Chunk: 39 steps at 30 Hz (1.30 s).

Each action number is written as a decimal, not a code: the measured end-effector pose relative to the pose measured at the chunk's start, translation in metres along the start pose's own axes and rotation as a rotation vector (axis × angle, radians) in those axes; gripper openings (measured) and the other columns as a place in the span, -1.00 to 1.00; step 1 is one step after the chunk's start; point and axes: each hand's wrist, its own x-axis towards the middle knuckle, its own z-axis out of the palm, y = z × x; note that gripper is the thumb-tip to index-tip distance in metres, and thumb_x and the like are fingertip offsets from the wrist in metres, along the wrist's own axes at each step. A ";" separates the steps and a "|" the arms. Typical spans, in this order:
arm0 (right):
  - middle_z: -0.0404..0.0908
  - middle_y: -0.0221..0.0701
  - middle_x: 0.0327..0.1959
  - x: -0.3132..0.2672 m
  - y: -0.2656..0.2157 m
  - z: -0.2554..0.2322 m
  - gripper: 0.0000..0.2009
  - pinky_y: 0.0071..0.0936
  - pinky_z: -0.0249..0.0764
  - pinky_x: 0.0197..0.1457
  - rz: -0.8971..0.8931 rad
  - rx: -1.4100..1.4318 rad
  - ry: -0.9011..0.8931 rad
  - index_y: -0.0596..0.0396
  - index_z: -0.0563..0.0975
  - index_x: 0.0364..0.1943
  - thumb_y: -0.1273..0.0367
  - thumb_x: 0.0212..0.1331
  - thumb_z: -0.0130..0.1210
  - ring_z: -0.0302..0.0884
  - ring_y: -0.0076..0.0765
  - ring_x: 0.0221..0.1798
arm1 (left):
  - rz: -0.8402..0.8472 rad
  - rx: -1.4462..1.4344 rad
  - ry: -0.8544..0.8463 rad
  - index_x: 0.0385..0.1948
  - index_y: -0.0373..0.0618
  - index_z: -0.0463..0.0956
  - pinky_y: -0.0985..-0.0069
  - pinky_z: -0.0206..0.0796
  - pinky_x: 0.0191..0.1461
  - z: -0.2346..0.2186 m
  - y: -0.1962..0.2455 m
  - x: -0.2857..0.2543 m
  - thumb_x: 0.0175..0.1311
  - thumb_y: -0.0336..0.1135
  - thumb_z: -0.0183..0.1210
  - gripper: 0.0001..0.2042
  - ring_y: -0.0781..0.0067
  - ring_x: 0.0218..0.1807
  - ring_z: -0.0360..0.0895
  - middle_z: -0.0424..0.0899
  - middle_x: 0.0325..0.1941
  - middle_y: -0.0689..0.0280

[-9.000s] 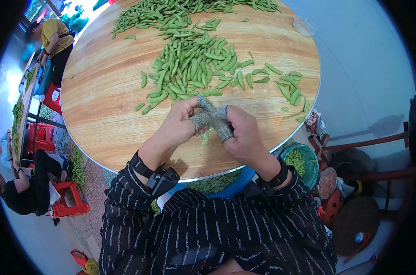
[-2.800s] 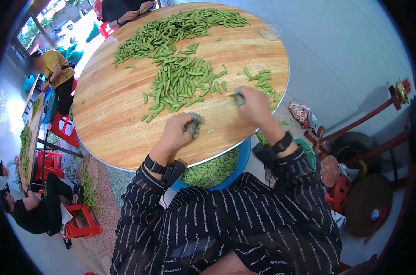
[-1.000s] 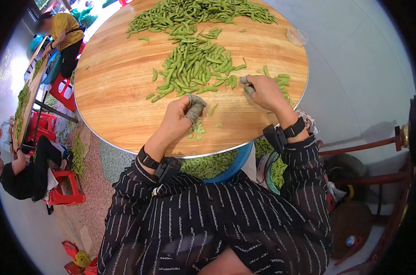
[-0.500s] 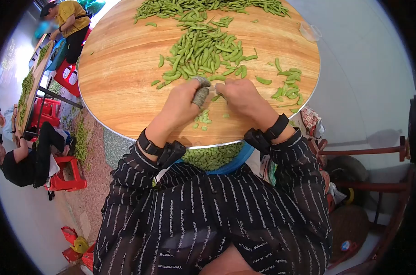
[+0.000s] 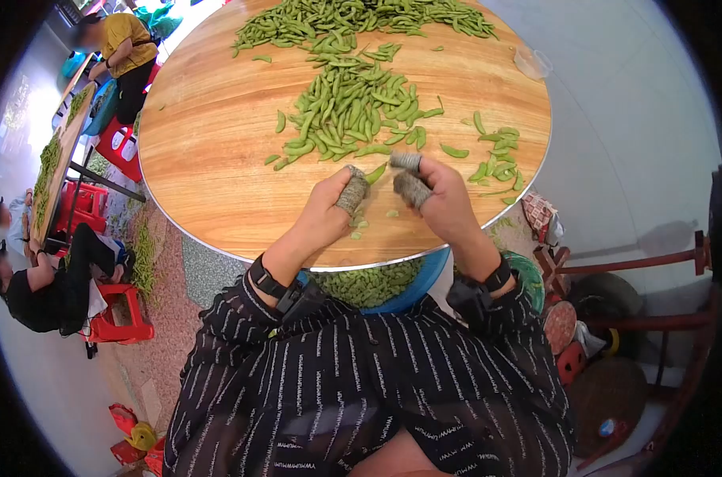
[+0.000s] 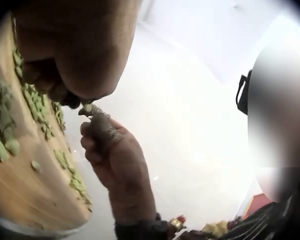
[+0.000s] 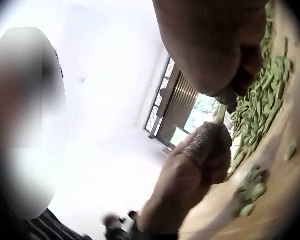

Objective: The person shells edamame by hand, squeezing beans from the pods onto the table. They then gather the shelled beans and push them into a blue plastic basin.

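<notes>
In the head view my left hand, thumb and finger wrapped in grey bands, holds a green soybean pod whose narrow end points to the right. My right hand, wrapped likewise, is just beside that end, a gap showing between its index finger and thumb. The right wrist view shows the pod rising from the left hand's grip towards the right hand. Below the hands lie a few shelled beans on the round wooden table. A heap of pods spreads just beyond them.
A smaller group of pods lies at the table's right, with a clear plastic cup at the far right edge. Under the near edge stands a blue basin of shelled beans. People sit or stand at another table on the left.
A second ago the right hand was by the pods on the right. It came over to the left hand, then drew slightly right, uncovering the pod in the left hand's grip.
</notes>
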 end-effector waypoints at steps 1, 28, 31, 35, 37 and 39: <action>0.42 -0.51 -0.54 -0.005 -0.007 0.000 -0.88 -0.67 0.21 -0.57 0.183 0.237 -0.067 0.18 0.43 -0.30 0.50 0.05 -0.04 0.29 -0.63 -0.56 | 0.000 -0.121 0.006 -0.34 -0.20 0.32 0.61 0.21 -0.43 0.003 -0.001 -0.002 0.21 -0.31 -0.06 -0.86 0.61 -0.44 0.33 0.38 -0.49 0.42; 0.45 -0.53 -0.49 -0.018 -0.002 0.014 -0.83 -0.82 0.17 -0.53 0.331 0.607 -0.125 0.16 0.45 -0.35 0.62 -0.03 -0.13 0.29 -0.76 -0.52 | 0.071 -0.271 -0.014 -0.34 -0.18 0.37 0.76 0.08 -0.50 0.014 -0.002 -0.015 0.22 -0.32 -0.07 -0.86 0.75 -0.53 0.21 0.35 -0.54 0.49; 0.44 -0.54 -0.50 -0.018 0.007 0.018 -0.83 -0.80 0.18 -0.49 0.363 0.674 -0.092 0.16 0.45 -0.37 0.62 -0.05 -0.12 0.27 -0.75 -0.50 | 0.079 -0.105 -0.027 -0.34 -0.20 0.36 0.67 0.15 -0.52 0.015 -0.005 -0.014 0.18 -0.30 -0.03 -0.85 0.64 -0.54 0.29 0.38 -0.55 0.41; 0.41 -0.56 -0.52 -0.019 0.006 0.017 -0.85 -0.76 0.17 -0.48 0.401 0.696 -0.085 0.16 0.45 -0.39 0.62 -0.06 -0.09 0.25 -0.74 -0.51 | 0.461 0.697 0.265 -0.32 -0.21 0.32 0.46 0.27 -0.50 0.019 0.006 -0.015 -0.04 -0.33 0.18 -0.71 0.26 -0.51 0.43 0.43 -0.54 0.21; 0.41 -0.56 -0.53 -0.021 0.011 0.017 -0.87 -0.75 0.17 -0.48 0.360 0.685 -0.110 0.16 0.45 -0.40 0.61 -0.05 -0.08 0.25 -0.74 -0.51 | 0.525 0.732 0.246 -0.33 -0.19 0.31 0.41 0.27 -0.50 0.015 0.005 -0.013 -0.06 -0.38 0.14 -0.74 0.19 -0.48 0.44 0.44 -0.52 0.16; 0.41 -0.56 -0.54 -0.022 0.010 0.017 -0.88 -0.74 0.18 -0.47 0.314 0.672 -0.135 0.16 0.45 -0.40 0.60 -0.04 -0.08 0.25 -0.73 -0.51 | 0.593 0.767 0.230 -0.34 -0.18 0.30 0.35 0.27 -0.51 0.015 0.002 -0.010 -0.07 -0.44 0.11 -0.76 0.12 -0.45 0.44 0.44 -0.50 0.12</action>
